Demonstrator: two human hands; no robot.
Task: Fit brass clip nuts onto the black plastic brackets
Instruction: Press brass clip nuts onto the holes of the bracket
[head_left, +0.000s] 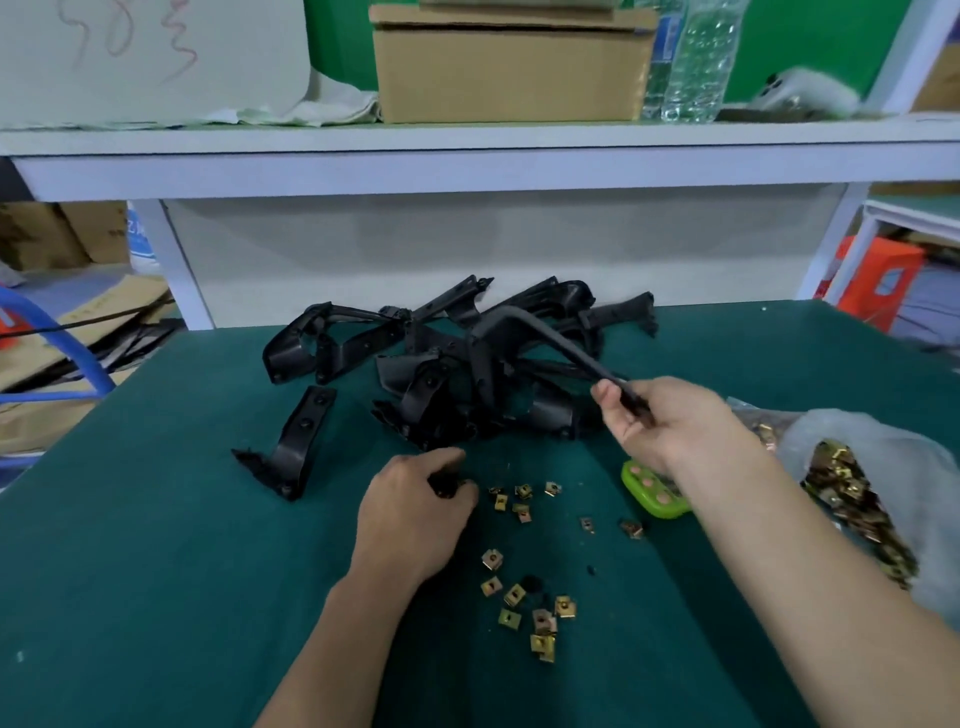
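Bracket: R hand — nuts: by L hand.

Green table: bracket pile, loose brass nuts (bag rightward).

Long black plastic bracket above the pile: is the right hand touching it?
Touching. Head view shows the right hand pinching the near end of the long black plastic bracket between thumb and fingers.

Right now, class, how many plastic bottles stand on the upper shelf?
2. Both stand on the white shelf, right of the cardboard box: the blue-labelled bottle beside the box, the clear bottle to its right. More may hide behind it.
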